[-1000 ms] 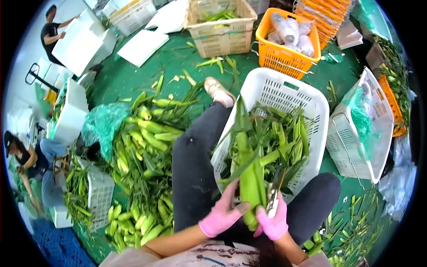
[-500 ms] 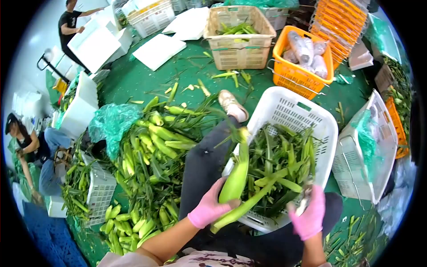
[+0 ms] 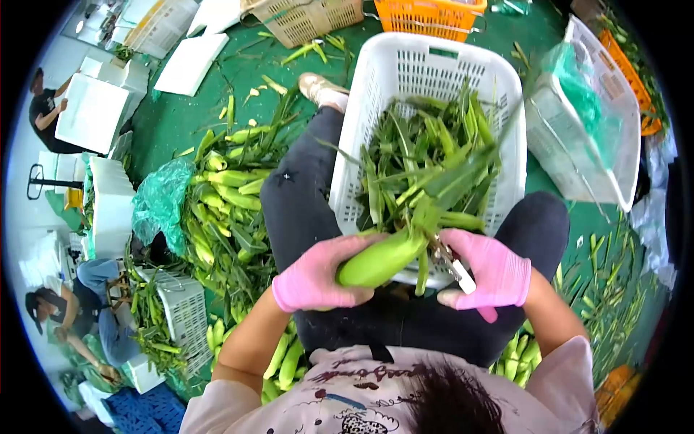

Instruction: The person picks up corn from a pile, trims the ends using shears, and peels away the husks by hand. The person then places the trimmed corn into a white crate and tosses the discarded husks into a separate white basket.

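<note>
My left hand (image 3: 318,271), in a pink glove, is closed around a green ear of corn (image 3: 383,262) still in its husk. The stalk end and a long leaf point up to the right. Also gloved in pink, my right hand (image 3: 495,271) grips pruning shears (image 3: 460,272) with white on the handle. Their blades are right at the stalk end of the ear. Both hands are over the near edge of a white plastic basket (image 3: 519,163) between my legs. Cut corn leaves (image 3: 426,155) fill much of it.
A heap of unshucked corn (image 3: 228,192) lies left of my leg, beside a green plastic bag (image 3: 163,202). Trimmed ears (image 3: 285,362) lie nearer me. A white crate (image 3: 578,123) stands at right, an orange crate (image 3: 426,18) ahead. Two people (image 3: 69,307) (image 3: 47,108) are at far left.
The shears have come to the stalk end of the ear, and my hands are closer together. The ear has tilted from upright towards level. The camera view has turned downward.
</note>
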Demonstrator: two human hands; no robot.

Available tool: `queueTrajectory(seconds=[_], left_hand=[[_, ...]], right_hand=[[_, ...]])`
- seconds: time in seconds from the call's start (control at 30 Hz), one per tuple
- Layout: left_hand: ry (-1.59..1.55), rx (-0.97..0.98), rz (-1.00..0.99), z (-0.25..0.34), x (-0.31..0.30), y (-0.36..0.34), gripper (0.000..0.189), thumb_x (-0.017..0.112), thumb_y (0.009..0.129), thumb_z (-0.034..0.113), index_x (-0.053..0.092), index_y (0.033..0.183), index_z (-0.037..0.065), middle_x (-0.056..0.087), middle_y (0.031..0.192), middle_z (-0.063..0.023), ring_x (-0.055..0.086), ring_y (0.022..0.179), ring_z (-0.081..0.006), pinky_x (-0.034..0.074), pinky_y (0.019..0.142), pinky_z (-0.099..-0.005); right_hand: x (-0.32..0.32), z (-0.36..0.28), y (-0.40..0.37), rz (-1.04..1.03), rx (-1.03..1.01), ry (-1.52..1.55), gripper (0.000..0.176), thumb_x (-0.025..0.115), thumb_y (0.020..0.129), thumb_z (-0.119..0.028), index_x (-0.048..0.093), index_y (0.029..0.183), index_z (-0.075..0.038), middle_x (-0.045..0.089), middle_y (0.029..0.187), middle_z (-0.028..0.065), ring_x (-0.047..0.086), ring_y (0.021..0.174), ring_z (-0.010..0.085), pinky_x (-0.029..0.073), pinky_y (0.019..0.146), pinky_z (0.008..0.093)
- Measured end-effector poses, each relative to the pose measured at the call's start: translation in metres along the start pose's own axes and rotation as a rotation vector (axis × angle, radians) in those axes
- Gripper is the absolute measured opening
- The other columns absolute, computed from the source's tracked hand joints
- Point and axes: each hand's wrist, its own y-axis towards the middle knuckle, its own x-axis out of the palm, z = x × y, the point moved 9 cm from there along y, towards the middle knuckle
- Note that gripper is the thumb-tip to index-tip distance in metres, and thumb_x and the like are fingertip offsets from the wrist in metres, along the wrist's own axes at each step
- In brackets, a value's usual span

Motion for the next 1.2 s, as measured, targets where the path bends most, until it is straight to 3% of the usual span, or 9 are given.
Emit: queueTrajectory(seconds=[0.13, 0.2, 0.3, 0.47, 0.7, 0.8, 1.0, 1.1, 1.2], left_hand=[[0.279, -0.051, 0.080, 0.009, -0.005, 0.004, 0.077, 0.078, 0.074, 0.020, 0.051, 0.144, 0.002, 0.061, 0.116, -0.0165, 0.062, 0.104, -0.0275, 0.048, 0.095, -0.0353], [0.381, -0.051, 0.057, 0.017, -0.011, 0.004, 0.080, 0.080, 0.076, 0.022, 0.048, 0.146, 0.001, 0.059, 0.121, -0.0149, 0.061, 0.108, -0.0242, 0.048, 0.097, -0.0343], [-0.320, -0.103, 0.068, -0.007, -0.006, -0.001, 0.096, 0.083, 0.080, 0.028, 0.031, 0.154, -0.002, 0.053, 0.134, -0.0127, 0.050, 0.125, -0.0196, 0.038, 0.110, -0.0330], [-0.797, -0.151, 0.095, -0.029, 0.022, -0.002, 0.091, 0.068, 0.083, 0.042, 0.028, 0.153, -0.001, 0.060, 0.125, -0.0217, 0.064, 0.112, -0.0316, 0.054, 0.095, -0.0413], [-0.909, -0.104, -0.135, -0.020, 0.039, -0.014, 0.102, 0.076, 0.079, 0.045, 0.021, 0.155, 0.005, 0.059, 0.119, -0.0194, 0.067, 0.102, -0.0316, 0.058, 0.084, -0.0398], [-0.941, -0.234, -0.214, -0.036, 0.061, -0.025, 0.095, 0.078, 0.078, 0.049, 0.030, 0.148, 0.004, 0.060, 0.111, -0.0175, 0.069, 0.090, -0.0304, 0.058, 0.078, -0.0391], [-1.324, -0.148, -0.183, -0.066, 0.081, -0.052, 0.080, 0.073, 0.079, 0.059, 0.050, 0.130, 0.003, 0.061, 0.092, -0.0153, 0.065, 0.066, -0.0284, 0.056, 0.061, -0.0344], [-1.552, -0.130, -0.226, -0.074, 0.087, -0.079, 0.082, 0.080, 0.074, 0.054, 0.049, 0.132, 0.003, 0.062, 0.096, -0.0153, 0.066, 0.079, -0.0272, 0.058, 0.065, -0.0348], [-1.731, -0.168, 0.148, -0.116, 0.079, -0.144, 0.085, 0.084, 0.073, 0.050, 0.048, 0.135, 0.005, 0.061, 0.108, -0.0129, 0.064, 0.095, -0.0271, 0.059, 0.075, -0.0374]], right_hand=[[-0.004, 0.005, -0.007, 0.199, 0.117, -0.228, 0.055, 0.079, 0.071, -0.036, 0.062, 0.111, -0.002, 0.068, 0.082, 0.0179, 0.068, 0.077, 0.0375, 0.055, 0.073, 0.0431], [0.007, 0.023, -0.016, 0.207, 0.060, 0.210, 0.038, 0.078, 0.079, -0.023, 0.062, 0.106, -0.002, 0.067, 0.072, 0.0090, 0.071, 0.070, 0.0232, 0.056, 0.065, 0.0363], [0.034, 0.023, -0.027, 0.134, 0.237, 0.805, 0.032, 0.075, 0.084, -0.016, 0.062, 0.108, 0.000, 0.068, 0.078, 0.0057, 0.068, 0.072, 0.0175, 0.057, 0.067, 0.0337], [0.078, -0.003, -0.024, -0.056, -0.080, 1.108, 0.072, 0.078, 0.084, -0.016, 0.039, 0.143, -0.003, 0.056, 0.121, 0.0079, 0.058, 0.103, 0.0173, 0.048, 0.094, 0.0344], [0.069, -0.010, -0.024, -0.156, 0.152, 0.882, 0.073, 0.072, 0.086, -0.021, 0.033, 0.146, -0.005, 0.051, 0.120, 0.0151, 0.058, 0.099, 0.0194, 0.057, 0.068, 0.0303], [0.058, 0.004, 0.005, 0.015, -0.033, 0.725, 0.066, 0.078, 0.083, -0.023, 0.047, 0.136, -0.001, 0.057, 0.108, 0.0078, 0.054, 0.097, 0.0159, 0.049, 0.087, 0.0323], [0.077, -0.010, 0.019, 0.165, 0.022, 0.838, 0.046, 0.080, 0.080, -0.018, 0.062, 0.117, 0.001, 0.064, 0.091, 0.0016, 0.060, 0.085, 0.0097, 0.049, 0.081, 0.0256], [0.055, 0.016, 0.013, 0.579, 0.082, 0.934, 0.025, 0.069, 0.083, -0.012, 0.062, 0.104, -0.001, 0.062, 0.073, 0.0038, 0.062, 0.061, 0.0144, 0.050, 0.054, 0.0254], [0.034, 0.041, 0.031, 0.679, -0.001, 1.310, 0.018, 0.061, 0.096, -0.027, 0.051, 0.095, -0.012, 0.050, 0.070, 0.0000, 0.049, 0.061, 0.0135, 0.043, 0.054, 0.0294]])
